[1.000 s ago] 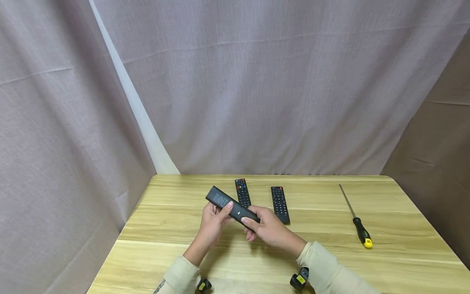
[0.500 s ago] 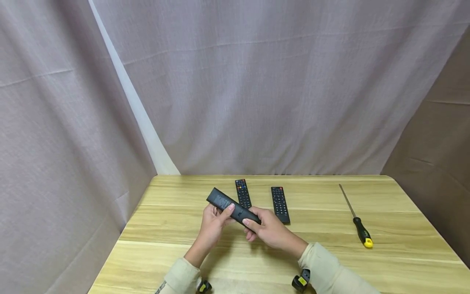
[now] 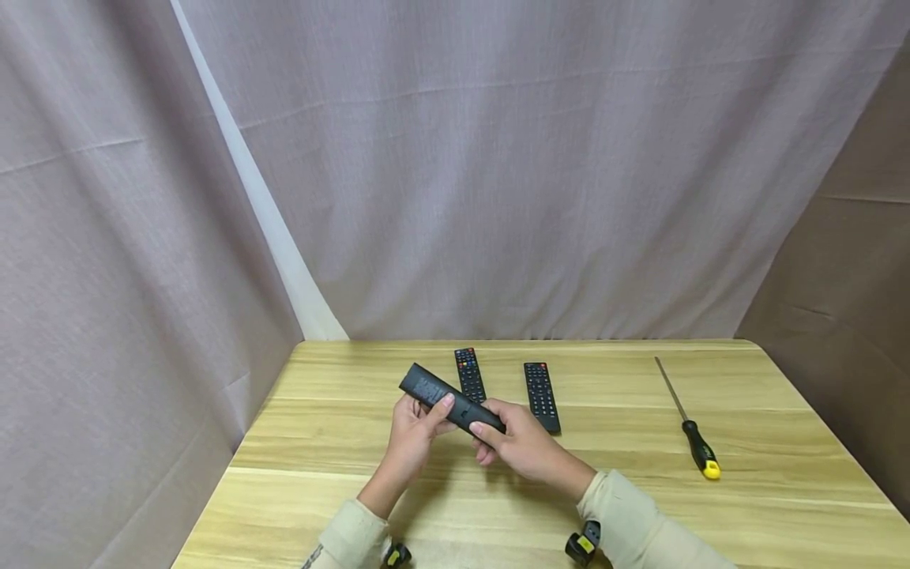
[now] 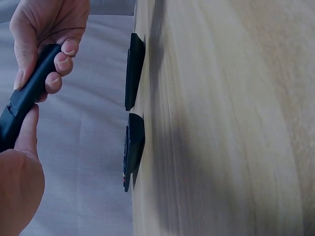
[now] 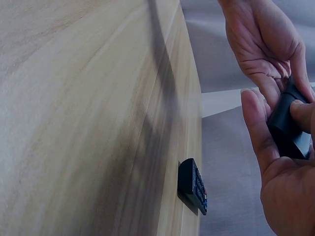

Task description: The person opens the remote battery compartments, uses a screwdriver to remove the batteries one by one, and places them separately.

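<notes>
Both hands hold a black remote control (image 3: 429, 387) above the table, its back facing up and its length slanting down to the right. Faint printing covers its far-left part, and a small notch and a seam show near the middle. My left hand (image 3: 412, 433) grips it around the middle, thumb lying on the back. At the near end my right hand (image 3: 528, 444) grips it, thumb pressing on top and fingers curled beneath. The left wrist view shows the seam across the remote (image 4: 30, 88) between the two thumbs. Its button side is hidden.
Two more black remotes lie buttons up on the wooden table (image 3: 320, 442): a left remote (image 3: 469, 373) partly behind the held one, and a right remote (image 3: 543, 395). A screwdriver (image 3: 700, 446) with a black and yellow handle lies at the right. Grey curtains (image 3: 483, 197) hang behind.
The bright glint at the notch on the remote's back has gone, and the remote has shifted very slightly. Both hands keep nearly the same place and grip.
</notes>
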{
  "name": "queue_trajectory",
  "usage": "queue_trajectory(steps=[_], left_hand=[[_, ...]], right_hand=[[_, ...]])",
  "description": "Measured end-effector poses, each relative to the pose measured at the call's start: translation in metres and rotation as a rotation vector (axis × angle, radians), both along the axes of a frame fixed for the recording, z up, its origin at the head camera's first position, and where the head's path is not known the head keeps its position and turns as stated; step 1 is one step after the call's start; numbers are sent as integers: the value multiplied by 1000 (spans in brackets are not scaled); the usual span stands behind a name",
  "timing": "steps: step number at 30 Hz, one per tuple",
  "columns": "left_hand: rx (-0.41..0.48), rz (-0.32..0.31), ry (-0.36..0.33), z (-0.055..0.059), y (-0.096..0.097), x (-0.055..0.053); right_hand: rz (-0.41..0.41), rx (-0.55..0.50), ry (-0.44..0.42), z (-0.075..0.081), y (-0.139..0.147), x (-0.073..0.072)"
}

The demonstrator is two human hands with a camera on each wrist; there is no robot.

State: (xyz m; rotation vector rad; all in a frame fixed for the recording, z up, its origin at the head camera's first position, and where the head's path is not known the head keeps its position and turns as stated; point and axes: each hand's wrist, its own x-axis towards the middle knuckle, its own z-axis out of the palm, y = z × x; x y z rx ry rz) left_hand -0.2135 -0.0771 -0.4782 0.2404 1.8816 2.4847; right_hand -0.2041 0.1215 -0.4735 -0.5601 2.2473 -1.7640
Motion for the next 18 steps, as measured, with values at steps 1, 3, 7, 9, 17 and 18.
queue_trajectory(steps=[1,3,7,9,17,18], left_hand=[[0,1,0,0,0,0],[-3,1,1,0,0,0],[1,2,3,0,-1,-1],[4,4,4,0,-1,-1],[-1,8,10,-3,-1,-3],[-2,8,12,-3,-1,-4]], right_hand=[[-1,-1,3,0,0,0],[0,-2,9,0,0,0],[-2,1,11,0,-1,0],[-4,5,8,0,-1,-1],[-15,13,28,1,0,-1],[-17,11,29,1,0,0]])
